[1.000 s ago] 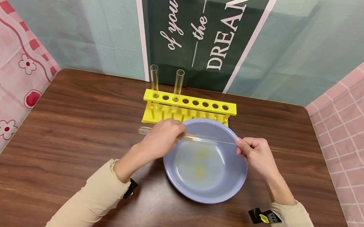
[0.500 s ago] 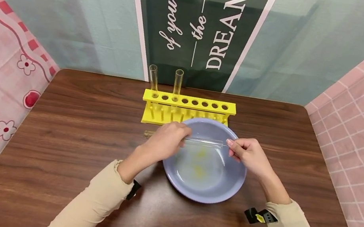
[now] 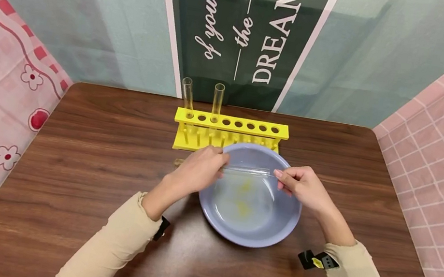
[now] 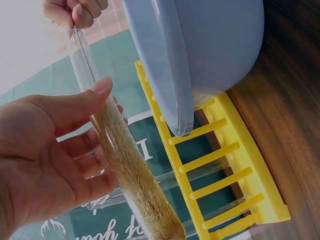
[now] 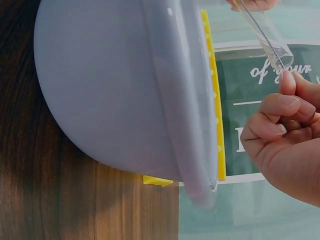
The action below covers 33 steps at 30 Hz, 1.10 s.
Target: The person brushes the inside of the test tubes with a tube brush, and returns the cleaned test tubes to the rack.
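In the head view my left hand (image 3: pixel 201 169) grips a clear glass test tube (image 3: pixel 249 170), held nearly level over the basin (image 3: pixel 288 213) with its mouth to the right. Brown bristles of a test tube brush (image 4: pixel 135 172) fill the tube's closed end in the left wrist view. The thumb lies along the glass with the fingers behind it. My right hand (image 3: pixel 304 186) pinches the brush's twisted wire handle between thumb and forefinger, just outside the tube's mouth, as the right wrist view shows. The lavender basin holds shallow water with yellowish patches.
A yellow test tube rack (image 3: pixel 231 128) stands behind the basin, partly hidden by its rim. Two glass tubes, one at the left end (image 3: pixel 187 93) and another (image 3: pixel 218 98) nearby, stand in it. The brown wooden table (image 3: pixel 103 163) backs onto a printed cloth.
My right hand has moved left toward the tube, sliding the brush deeper; its bristles went from mid-tube to the closed end. Over the last half second, both hands have barely shifted.
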Tool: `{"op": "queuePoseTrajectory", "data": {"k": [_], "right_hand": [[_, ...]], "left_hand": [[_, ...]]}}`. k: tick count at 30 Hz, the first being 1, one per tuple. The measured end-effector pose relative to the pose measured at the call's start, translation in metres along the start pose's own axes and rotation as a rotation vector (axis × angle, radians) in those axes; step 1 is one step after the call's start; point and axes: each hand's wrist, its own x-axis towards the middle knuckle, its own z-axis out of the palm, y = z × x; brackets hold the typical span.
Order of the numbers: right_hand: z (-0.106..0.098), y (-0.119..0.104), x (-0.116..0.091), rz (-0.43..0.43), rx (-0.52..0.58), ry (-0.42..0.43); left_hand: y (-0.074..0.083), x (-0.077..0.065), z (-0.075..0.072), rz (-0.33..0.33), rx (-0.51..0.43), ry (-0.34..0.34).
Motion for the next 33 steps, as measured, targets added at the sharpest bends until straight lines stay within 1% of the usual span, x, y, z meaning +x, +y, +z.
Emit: {"op": "queuePoseTrajectory", "data": {"k": [4,6,13,16,21,26,29,33], "right_hand": [[-0.003,-0.003,0.002,0.004,0.019,-0.018],[-0.004,-0.004,0.003,0.012,0.054,-0.015],[-0.003,-0.011,0.010,0.066,0.250,0.019],[-0.001,-0.013,0.011,0.078,0.306,0.033],[0.001,-0.015,0.013,0.103,0.446,0.038],[0.001,-0.013,0.014,0.127,0.579,-0.016],[0.001,-0.011,0.014,0.168,0.646,-0.059],[0.000,-0.008,0.014,0.220,0.719,-0.113]], "left_hand": [[0.000,0.001,-0.004,0.002,0.010,-0.001],[0.000,0.001,-0.006,0.001,0.011,0.011],[-0.003,0.001,-0.008,-0.005,0.016,0.079],[-0.003,0.001,-0.008,-0.008,0.019,0.086],[-0.002,0.001,-0.006,-0.015,0.052,0.109],[-0.002,0.000,-0.002,-0.007,0.113,0.162],[-0.002,-0.001,0.000,-0.003,0.161,0.184],[-0.001,-0.002,0.004,-0.012,0.208,0.196]]}}
